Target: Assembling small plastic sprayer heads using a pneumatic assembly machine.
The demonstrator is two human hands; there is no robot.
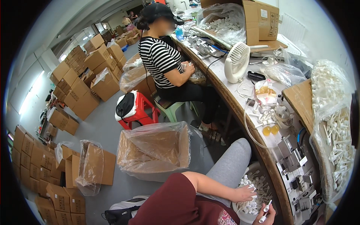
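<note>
White plastic parts (250,204), round white bowl (243,215)

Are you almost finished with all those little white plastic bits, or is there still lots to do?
Lots left. Done: cannot tell; no finished pile shows clearly. In hand: the left hand digs into the round white bowl of small white plastic pieces on the lap, and the right hand holds one white piece. Left: the bowl is still well filled, and the clear plastic bags on the bench bulge with more.
</note>
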